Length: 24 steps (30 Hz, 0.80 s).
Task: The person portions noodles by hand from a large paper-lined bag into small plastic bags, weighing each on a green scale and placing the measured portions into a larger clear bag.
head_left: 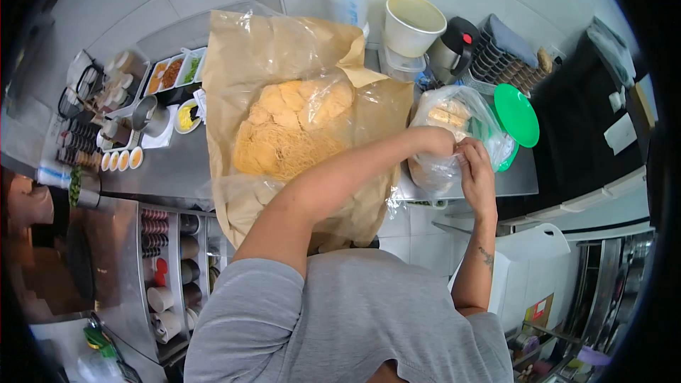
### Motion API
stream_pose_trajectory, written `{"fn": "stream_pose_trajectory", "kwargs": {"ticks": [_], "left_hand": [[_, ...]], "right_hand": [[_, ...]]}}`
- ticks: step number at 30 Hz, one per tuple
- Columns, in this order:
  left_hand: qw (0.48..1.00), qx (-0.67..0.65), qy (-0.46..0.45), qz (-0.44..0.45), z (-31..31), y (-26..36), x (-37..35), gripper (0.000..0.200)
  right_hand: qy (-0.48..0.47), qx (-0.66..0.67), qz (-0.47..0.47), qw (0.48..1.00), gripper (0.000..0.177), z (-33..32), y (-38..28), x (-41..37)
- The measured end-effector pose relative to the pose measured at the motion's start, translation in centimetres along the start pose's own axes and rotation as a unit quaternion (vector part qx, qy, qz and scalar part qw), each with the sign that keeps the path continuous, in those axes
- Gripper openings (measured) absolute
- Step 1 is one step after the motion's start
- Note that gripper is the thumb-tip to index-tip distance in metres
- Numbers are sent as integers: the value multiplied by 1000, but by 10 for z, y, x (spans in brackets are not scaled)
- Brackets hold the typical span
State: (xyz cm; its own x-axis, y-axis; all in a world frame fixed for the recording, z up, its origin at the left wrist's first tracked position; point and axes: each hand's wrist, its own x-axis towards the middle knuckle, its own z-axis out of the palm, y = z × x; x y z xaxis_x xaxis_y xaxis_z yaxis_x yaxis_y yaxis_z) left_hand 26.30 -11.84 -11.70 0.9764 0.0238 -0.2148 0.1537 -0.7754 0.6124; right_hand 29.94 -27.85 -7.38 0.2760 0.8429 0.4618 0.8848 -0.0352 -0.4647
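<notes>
A clear plastic bag (434,179) with pale, block-like food (450,115) inside sits at the right of the counter. My left hand (434,141) is at the bag's near side, fingers curled and partly hidden. Close beside it, my right hand (475,162) pinches the bag's plastic with bent fingers. Under my left forearm lies a big sheet of brown paper (230,50), with a heap of thin yellow-orange noodles (284,149) on it, partly covered by clear plastic.
A green round lid (516,115) stands right of the bag. Behind are a white tub (413,25), a thermos jug (455,50) and stacked dark cups (496,57). To the left are topping trays (170,74), a metal pot (150,116) and several halved eggs (124,160).
</notes>
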Motion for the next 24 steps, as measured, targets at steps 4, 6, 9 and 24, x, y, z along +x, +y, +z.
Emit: {"fn": "stream_pose_trajectory", "kwargs": {"ticks": [4,6,9,24], "left_hand": [[997,-11,81,4,8,-5,-6,30],[992,24,127,11,10,-7,-10,27],[975,55,213,17,-15,4,-38,23],[804,102,549,-206,-276,-160,-118,37]], "right_hand": [[-38,15,90,995,9,14,6,2],[-69,-4,132,989,12,19,11,0],[-90,-13,178,980,16,20,18,1],[111,16,-55,992,31,36,-56,19]]}}
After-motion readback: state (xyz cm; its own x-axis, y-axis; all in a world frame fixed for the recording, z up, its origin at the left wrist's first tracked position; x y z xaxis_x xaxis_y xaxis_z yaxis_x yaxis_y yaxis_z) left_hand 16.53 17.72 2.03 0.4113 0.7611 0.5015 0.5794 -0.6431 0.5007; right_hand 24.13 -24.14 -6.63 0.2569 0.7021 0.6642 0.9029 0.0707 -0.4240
